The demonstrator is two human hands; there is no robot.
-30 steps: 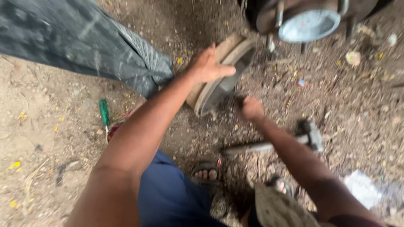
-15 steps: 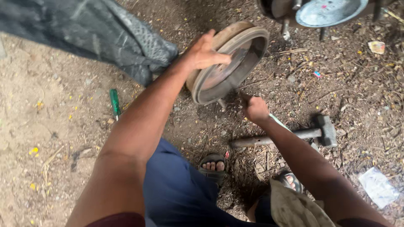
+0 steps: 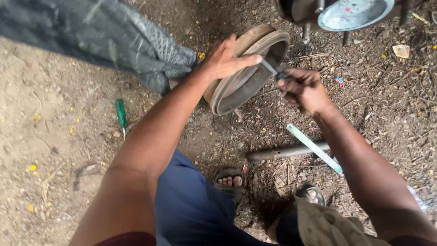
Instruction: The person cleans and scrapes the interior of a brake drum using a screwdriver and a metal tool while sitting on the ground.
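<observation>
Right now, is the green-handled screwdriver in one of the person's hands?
No, the green-handled screwdriver lies on the dirt ground, apart from both hands.

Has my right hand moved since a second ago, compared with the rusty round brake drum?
Yes. The right hand has risen from the dirt below the rusty round brake drum to its open rim, gripping a thin tool against it.

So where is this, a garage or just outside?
Probably an outdoor roadside repair spot. The ground is bare dirt with twigs, the left hand steadies a rusty brake drum standing on edge, a wheel hub shows above, and a screwdriver lies in the dust.
</observation>
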